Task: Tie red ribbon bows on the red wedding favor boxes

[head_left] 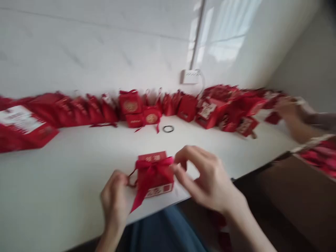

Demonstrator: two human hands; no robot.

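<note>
A small red gift box (157, 180) with a red ribbon bow (154, 168) on it sits near the front edge of the white table (86, 168). At its left side my left hand (115, 196) is closed, pinching a dark red cord (132, 178) that runs to the box. My right hand (207, 178) is at the box's right side, with thumb and forefinger near the right end of the bow. Those fingers are curved with a gap between them, and no object shows in it. One ribbon tail hangs down the box's front left.
Several red boxes and bags (131, 105) line the wall. A black ring (168, 128) lies before them. On the right are another person's blurred hand (287, 106) and an open cardboard carton (291, 189) with red items. A white power strip (191, 76) is on the wall.
</note>
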